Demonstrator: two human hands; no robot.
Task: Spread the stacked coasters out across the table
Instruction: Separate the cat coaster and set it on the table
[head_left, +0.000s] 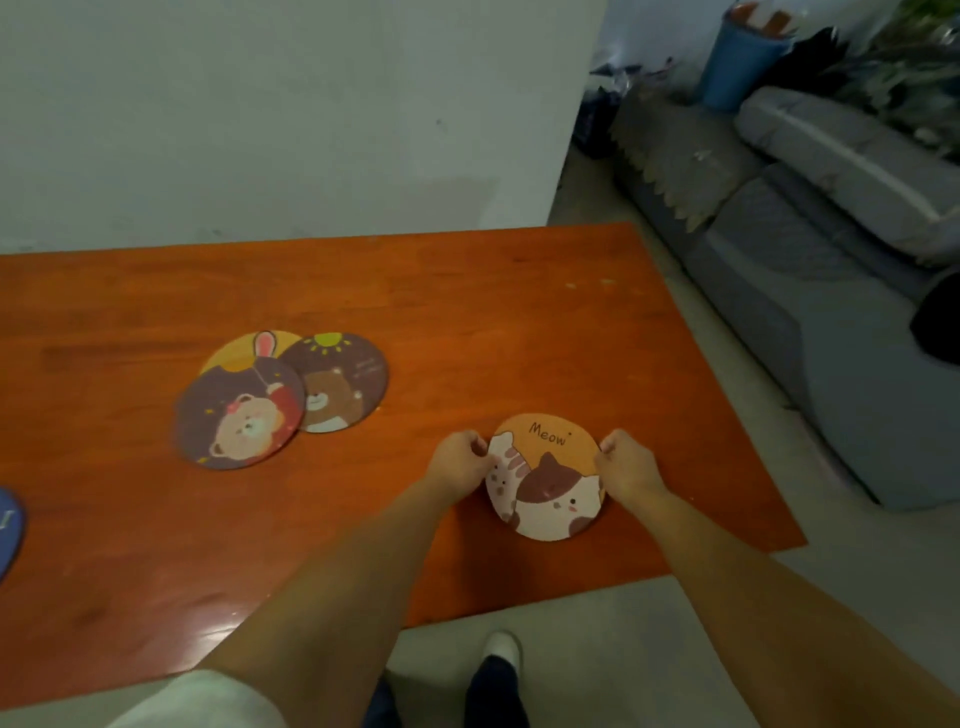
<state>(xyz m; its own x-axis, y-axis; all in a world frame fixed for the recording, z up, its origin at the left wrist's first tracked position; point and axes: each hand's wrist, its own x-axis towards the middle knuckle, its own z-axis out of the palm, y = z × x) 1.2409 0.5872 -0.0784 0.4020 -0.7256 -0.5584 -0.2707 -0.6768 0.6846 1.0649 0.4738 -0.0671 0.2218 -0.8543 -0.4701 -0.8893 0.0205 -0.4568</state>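
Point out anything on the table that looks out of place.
Three coasters left of centre overlap instead of lying apart. Both hands, left hand and right hand, pinch the cat coaster. Nothing looks damaged.

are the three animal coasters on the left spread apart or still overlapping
Still overlapping. The pink bear coaster lies over the edges of the rabbit coaster and the brown bear coaster; none lies apart on the table.

"Meow" on cat coaster (548, 480)
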